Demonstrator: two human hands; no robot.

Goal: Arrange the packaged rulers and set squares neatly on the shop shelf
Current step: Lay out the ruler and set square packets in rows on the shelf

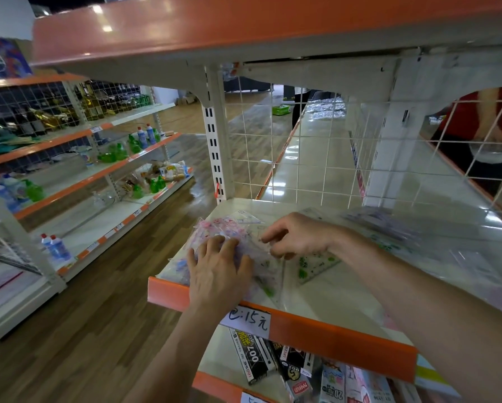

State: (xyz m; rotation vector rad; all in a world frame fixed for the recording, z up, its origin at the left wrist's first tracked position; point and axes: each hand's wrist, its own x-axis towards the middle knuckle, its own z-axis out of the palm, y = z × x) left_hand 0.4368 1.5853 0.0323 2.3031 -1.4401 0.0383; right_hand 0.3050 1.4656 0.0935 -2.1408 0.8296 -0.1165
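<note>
Head view: I see the shelf (331,333), its orange front edge crossing the lower centre of the frame. On its left end, close to that edge, the packets (215,228) of rulers and set squares lie in a loose heap of clear wrap with pink and blue print. The left hand (217,269) rests on the heap, fingers spread and flat. Just right of it, the right hand (296,237) curls its fingers down and pinches clear wrap at the heap's right side. A green-printed packet (314,266) lies flat under that wrist. A handwritten price label (249,319) hangs on the orange edge.
</note>
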